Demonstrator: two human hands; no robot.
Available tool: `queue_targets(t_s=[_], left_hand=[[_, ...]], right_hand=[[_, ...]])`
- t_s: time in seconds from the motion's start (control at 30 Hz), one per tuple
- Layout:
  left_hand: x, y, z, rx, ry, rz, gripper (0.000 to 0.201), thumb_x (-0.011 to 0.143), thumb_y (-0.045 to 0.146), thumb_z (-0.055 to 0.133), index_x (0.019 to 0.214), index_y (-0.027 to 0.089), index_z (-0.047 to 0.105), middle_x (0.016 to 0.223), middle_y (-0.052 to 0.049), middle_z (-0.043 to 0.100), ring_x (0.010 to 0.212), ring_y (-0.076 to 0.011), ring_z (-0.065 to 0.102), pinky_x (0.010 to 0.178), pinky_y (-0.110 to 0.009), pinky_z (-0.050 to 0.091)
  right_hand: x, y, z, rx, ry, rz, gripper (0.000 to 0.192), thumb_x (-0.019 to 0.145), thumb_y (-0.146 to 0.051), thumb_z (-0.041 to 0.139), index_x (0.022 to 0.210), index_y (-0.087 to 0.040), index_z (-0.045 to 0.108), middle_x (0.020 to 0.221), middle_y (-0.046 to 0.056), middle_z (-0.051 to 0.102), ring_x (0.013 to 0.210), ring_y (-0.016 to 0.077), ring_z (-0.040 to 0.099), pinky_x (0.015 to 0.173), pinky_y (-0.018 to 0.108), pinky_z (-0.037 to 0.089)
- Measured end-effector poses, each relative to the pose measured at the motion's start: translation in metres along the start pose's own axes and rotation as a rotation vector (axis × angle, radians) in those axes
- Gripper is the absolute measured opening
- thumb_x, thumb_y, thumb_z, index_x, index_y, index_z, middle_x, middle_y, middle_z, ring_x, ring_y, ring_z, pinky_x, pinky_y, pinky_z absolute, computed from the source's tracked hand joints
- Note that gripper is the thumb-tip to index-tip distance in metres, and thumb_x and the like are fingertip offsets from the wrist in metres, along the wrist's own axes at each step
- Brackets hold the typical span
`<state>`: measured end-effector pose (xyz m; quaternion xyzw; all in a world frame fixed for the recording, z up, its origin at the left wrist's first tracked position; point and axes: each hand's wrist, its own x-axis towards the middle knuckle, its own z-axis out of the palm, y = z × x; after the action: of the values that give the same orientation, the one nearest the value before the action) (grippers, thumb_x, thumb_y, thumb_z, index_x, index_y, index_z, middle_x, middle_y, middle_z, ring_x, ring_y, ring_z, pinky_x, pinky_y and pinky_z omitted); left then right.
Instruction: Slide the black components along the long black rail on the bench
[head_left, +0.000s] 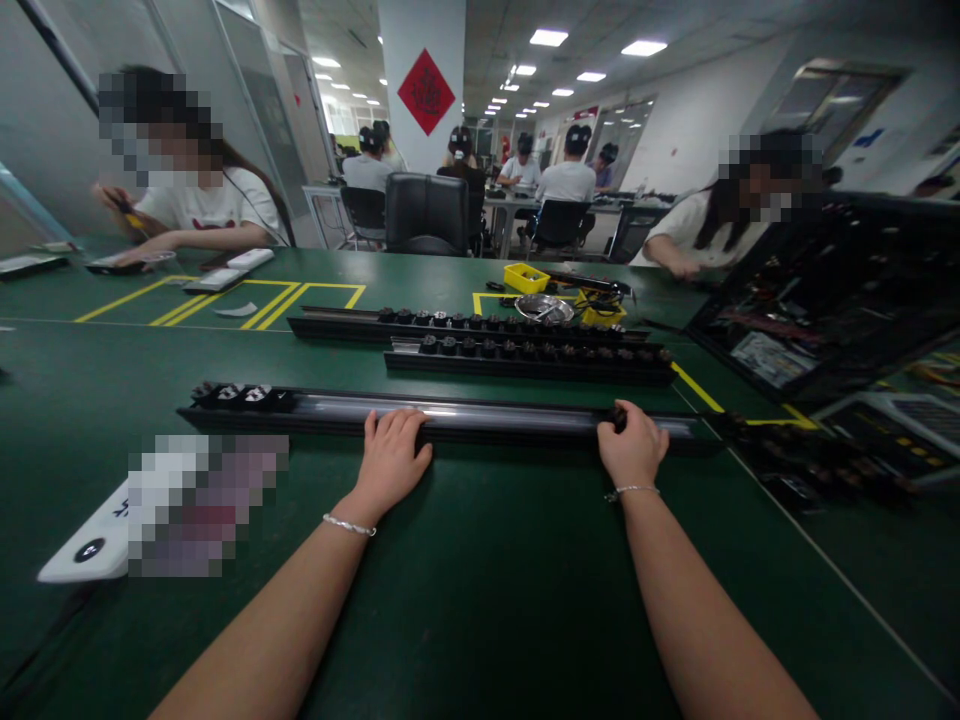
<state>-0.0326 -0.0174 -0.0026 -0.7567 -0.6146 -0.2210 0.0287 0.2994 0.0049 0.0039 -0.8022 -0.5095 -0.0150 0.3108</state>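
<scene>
A long black rail (510,418) with a shiny metal-looking channel lies across the table in front of me. Several black socket-like modules (244,394) sit in its left end. My left hand (394,455) grips the rail left of its middle, fingers bent over the top and thumb at the near side. Farther right, a small black piece (620,416) is pinched in my right hand (634,445), right at the rail's channel. Its exact shape is partly hidden by the fingers.
Behind lie two similar rails (465,325) (525,362) filled with modules. A metal bowl (545,308) and yellow bin (526,277) stand beyond. Loose black parts (810,460) lie right, below a dark, tilted case (840,290). A white device (97,530) is left; co-workers sit opposite.
</scene>
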Motion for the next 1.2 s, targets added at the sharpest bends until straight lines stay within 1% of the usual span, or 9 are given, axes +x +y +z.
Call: queue_targets(t_s=[0.23,0.47,0.63,0.83,0.93,1.03,1.1,1.2], left_hand=[[0.000,-0.001,0.000,0.006,-0.009,0.006,0.037,0.080,0.031,0.049,0.116,0.023,0.053,0.121,-0.008,0.059,0.119,-0.0260,0.046,0.109,-0.054,0.017],[0.000,-0.001,0.001,0.005,-0.002,0.006,0.037,0.080,0.031,0.049,0.116,0.023,0.053,0.121,-0.008,0.060,0.119,-0.0261,0.046,0.110,-0.054,0.017],[0.000,-0.001,0.001,0.011,0.009,0.016,0.036,0.080,0.030,0.049,0.115,0.022,0.053,0.120,-0.008,0.060,0.118,-0.0257,0.047,0.109,-0.054,0.017],[-0.001,-0.002,0.002,0.009,0.010,0.013,0.036,0.079,0.030,0.050,0.115,0.022,0.053,0.120,-0.007,0.060,0.118,-0.0256,0.046,0.109,-0.053,0.017],[-0.001,-0.002,0.002,0.007,0.012,0.014,0.036,0.080,0.030,0.050,0.115,0.022,0.053,0.120,-0.007,0.060,0.118,-0.0257,0.046,0.110,-0.054,0.016],[0.000,-0.002,0.002,0.003,0.009,0.013,0.036,0.079,0.030,0.050,0.115,0.022,0.053,0.120,-0.007,0.060,0.118,-0.0256,0.047,0.110,-0.054,0.016],[0.000,-0.001,0.001,-0.002,0.003,0.008,0.036,0.079,0.029,0.050,0.114,0.022,0.053,0.120,-0.007,0.060,0.118,-0.0257,0.047,0.109,-0.054,0.017],[0.000,-0.001,0.001,-0.007,-0.001,-0.001,0.037,0.079,0.029,0.050,0.115,0.023,0.053,0.121,-0.007,0.060,0.118,-0.0260,0.047,0.109,-0.055,0.017]], right_hand=[[0.001,0.001,0.000,0.001,0.013,0.003,0.046,0.076,-0.028,0.042,0.120,-0.019,0.052,0.118,0.009,0.057,0.116,0.0245,0.046,0.108,0.047,0.017],[0.004,0.007,-0.001,0.005,0.034,0.020,0.046,0.075,-0.029,0.043,0.119,-0.018,0.053,0.116,0.010,0.058,0.112,0.0260,0.048,0.105,0.048,0.020],[0.005,0.007,0.001,0.022,0.073,0.027,0.045,0.073,-0.027,0.045,0.116,-0.019,0.054,0.114,0.010,0.059,0.110,0.0262,0.048,0.104,0.049,0.020],[0.006,0.007,0.000,0.022,0.047,0.029,0.045,0.073,-0.026,0.044,0.117,-0.019,0.054,0.113,0.010,0.059,0.109,0.0261,0.049,0.104,0.048,0.019],[0.008,0.010,-0.002,0.027,0.041,0.012,0.046,0.073,-0.027,0.044,0.117,-0.019,0.053,0.108,0.009,0.061,0.105,0.0253,0.052,0.102,0.045,0.025],[0.010,0.014,-0.005,0.000,0.002,0.021,0.048,0.074,-0.029,0.045,0.120,-0.018,0.051,0.106,0.010,0.062,0.102,0.0254,0.054,0.099,0.043,0.030],[0.011,0.017,-0.006,-0.038,-0.021,0.016,0.049,0.075,-0.031,0.045,0.122,-0.018,0.051,0.110,0.011,0.061,0.106,0.0266,0.053,0.099,0.044,0.030],[0.012,0.021,-0.004,-0.079,0.000,-0.015,0.048,0.076,-0.033,0.045,0.121,-0.018,0.052,0.118,0.012,0.057,0.117,0.0287,0.045,0.102,0.048,0.026]])
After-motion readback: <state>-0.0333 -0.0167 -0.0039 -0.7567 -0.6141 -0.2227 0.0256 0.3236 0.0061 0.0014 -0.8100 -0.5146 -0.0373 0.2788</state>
